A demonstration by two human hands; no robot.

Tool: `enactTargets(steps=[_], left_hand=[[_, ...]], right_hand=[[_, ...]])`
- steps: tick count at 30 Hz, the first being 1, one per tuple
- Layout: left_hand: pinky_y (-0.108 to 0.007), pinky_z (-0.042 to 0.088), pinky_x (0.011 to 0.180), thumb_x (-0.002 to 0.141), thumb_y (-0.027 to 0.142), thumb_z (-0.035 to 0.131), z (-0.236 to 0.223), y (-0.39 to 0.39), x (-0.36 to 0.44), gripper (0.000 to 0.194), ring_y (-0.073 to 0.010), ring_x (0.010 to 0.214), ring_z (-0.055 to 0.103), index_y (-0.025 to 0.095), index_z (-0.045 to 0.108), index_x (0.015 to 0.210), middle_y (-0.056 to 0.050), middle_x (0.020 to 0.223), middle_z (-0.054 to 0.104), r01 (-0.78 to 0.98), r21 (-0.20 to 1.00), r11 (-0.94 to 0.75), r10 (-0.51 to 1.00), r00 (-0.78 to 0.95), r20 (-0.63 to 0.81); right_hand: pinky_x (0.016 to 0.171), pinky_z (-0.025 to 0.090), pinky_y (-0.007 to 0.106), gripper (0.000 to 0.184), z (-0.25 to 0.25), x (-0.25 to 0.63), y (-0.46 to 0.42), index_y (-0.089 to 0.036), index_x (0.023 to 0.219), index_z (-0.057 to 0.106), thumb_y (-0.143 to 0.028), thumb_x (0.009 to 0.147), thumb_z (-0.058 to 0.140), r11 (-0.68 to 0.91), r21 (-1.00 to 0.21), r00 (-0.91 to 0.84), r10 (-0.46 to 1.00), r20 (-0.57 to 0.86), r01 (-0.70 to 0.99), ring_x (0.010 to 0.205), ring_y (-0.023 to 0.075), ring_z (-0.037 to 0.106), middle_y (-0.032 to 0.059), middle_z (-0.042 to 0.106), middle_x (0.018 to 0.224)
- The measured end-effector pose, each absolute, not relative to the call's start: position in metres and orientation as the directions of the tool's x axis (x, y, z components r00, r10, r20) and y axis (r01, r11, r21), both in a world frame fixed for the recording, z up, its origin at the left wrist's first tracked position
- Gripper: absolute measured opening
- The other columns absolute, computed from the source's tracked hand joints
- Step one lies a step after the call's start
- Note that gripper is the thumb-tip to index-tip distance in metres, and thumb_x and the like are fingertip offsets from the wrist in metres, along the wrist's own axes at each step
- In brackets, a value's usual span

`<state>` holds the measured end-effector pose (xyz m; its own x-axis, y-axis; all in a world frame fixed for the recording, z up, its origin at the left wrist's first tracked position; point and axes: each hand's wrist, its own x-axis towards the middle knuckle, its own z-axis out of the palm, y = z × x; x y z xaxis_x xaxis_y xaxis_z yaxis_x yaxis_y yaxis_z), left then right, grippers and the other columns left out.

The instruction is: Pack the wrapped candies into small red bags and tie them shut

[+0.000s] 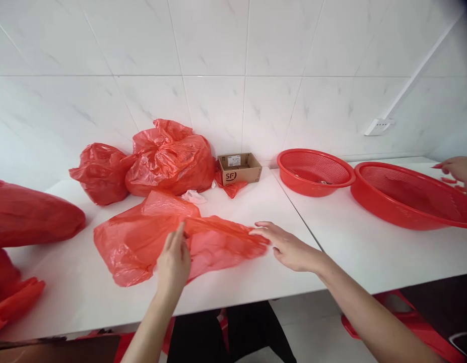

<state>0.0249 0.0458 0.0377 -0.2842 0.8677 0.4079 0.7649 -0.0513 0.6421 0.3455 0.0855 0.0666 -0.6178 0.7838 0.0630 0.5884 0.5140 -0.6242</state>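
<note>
The thin red bag lies spread and rumpled on the white table, in front of a bulging tied sack and a small box. The left hand stands upright at its near middle, fingers pointing up; I can't tell whether it pinches the film or merely rests against it. The right hand reaches the gathered right end with bent fingers, and whether they close on the plastic isn't clear from here either. I'd expect it to weigh almost nothing, limp and a bit slick, easily torn or clinging to itself; the bunched folds at that right end look the surest place to take hold.
</note>
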Motion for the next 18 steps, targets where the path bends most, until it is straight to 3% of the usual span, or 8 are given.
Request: enactTargets(steps=[2, 5, 8, 11, 13, 15, 18], left_hand=[[-0.032, 0.049, 0.073, 0.088, 0.024, 0.044, 0.045, 0.043, 0.012, 0.063, -0.0238, 0.084, 0.063, 0.02, 0.035, 0.15, -0.009, 0.097, 0.065, 0.732, 0.681, 0.021, 0.85, -0.372, 0.374], [-0.028, 0.047, 0.059, 0.081, 0.027, 0.054, 0.055, 0.033, 0.016, 0.072, -0.0159, 0.057, 0.053, 0.024, 0.034, 0.151, 0.0, 0.08, 0.062, 0.576, 0.814, 0.078, 0.914, -0.367, 0.172], [-0.022, 0.04, 0.049, 0.078, 0.034, 0.061, 0.063, 0.022, 0.037, 0.074, -0.0116, 0.049, 0.041, 0.027, 0.039, 0.148, 0.006, 0.064, 0.051, 0.342, 0.934, 0.098, 0.973, -0.228, -0.019], [-0.018, 0.039, 0.048, 0.079, 0.041, 0.065, 0.063, 0.011, 0.051, 0.066, -0.0106, 0.051, 0.041, 0.027, 0.05, 0.142, 0.006, 0.06, 0.049, 0.174, 0.975, 0.135, 0.981, -0.16, -0.107], [-0.018, 0.047, 0.06, 0.079, 0.045, 0.067, 0.059, 0.007, 0.049, 0.058, -0.0115, 0.064, 0.053, 0.029, 0.058, 0.134, 0.001, 0.079, 0.064, 0.081, 0.984, 0.157, 0.981, -0.131, -0.146], [-0.017, 0.049, 0.08, 0.076, 0.049, 0.07, 0.054, 0.004, 0.043, 0.053, -0.0151, 0.095, 0.062, 0.031, 0.065, 0.126, -0.001, 0.109, 0.069, 0.025, 0.984, 0.174, 0.975, -0.144, -0.169], [-0.019, 0.047, 0.094, 0.069, 0.055, 0.075, 0.048, 0.004, 0.036, 0.055, -0.0224, 0.129, 0.049, 0.032, 0.07, 0.119, 0.0, 0.133, 0.063, 0.035, 0.973, 0.228, 0.953, -0.214, -0.215]], right_hand=[[0.095, 0.048, 0.036, 0.074, 0.059, 0.369, 0.093, -0.036, 0.135, 0.05, 0.0, 0.071, 0.039, 0.459, -0.6, -0.563, 0.827, 0.017, 0.656, 0.115, 0.0182, 0.058, 0.0027, 0.052, 0.138], [0.081, 0.053, 0.033, 0.049, 0.056, 0.399, 0.114, -0.03, 0.126, 0.054, -0.01, 0.082, 0.041, 0.352, -0.572, -0.425, 0.905, 0.008, 0.741, 0.09, 0.0166, 0.064, 0.0041, 0.064, 0.118], [0.088, 0.051, 0.036, 0.035, 0.066, 0.423, 0.148, -0.026, 0.121, 0.056, -0.023, 0.087, 0.048, 0.304, -0.394, -0.225, 0.946, 0.234, 0.868, 0.103, 0.0218, 0.062, 0.0072, 0.063, 0.122], [0.102, 0.039, 0.046, 0.042, 0.077, 0.449, 0.189, -0.019, 0.129, 0.052, -0.023, 0.087, 0.049, 0.154, -0.222, -0.054, 0.915, 0.4, 0.963, 0.127, 0.0302, 0.047, 0.0148, 0.054, 0.136], [0.105, 0.032, 0.054, 0.047, 0.081, 0.464, 0.211, -0.013, 0.131, 0.05, -0.019, 0.084, 0.051, 0.064, -0.198, 0.022, 0.915, 0.403, 0.978, 0.13, 0.0357, 0.043, 0.0211, 0.053, 0.136], [0.102, 0.031, 0.057, 0.046, 0.08, 0.472, 0.226, -0.008, 0.128, 0.052, -0.015, 0.082, 0.052, 0.015, -0.179, 0.056, 0.922, 0.383, 0.984, 0.121, 0.0375, 0.051, 0.0241, 0.06, 0.125], [0.103, 0.031, 0.054, 0.034, 0.076, 0.461, 0.231, -0.01, 0.118, 0.059, -0.011, 0.085, 0.049, 0.053, -0.159, 0.008, 0.934, 0.357, 0.986, 0.107, 0.0322, 0.061, 0.0193, 0.068, 0.111]])
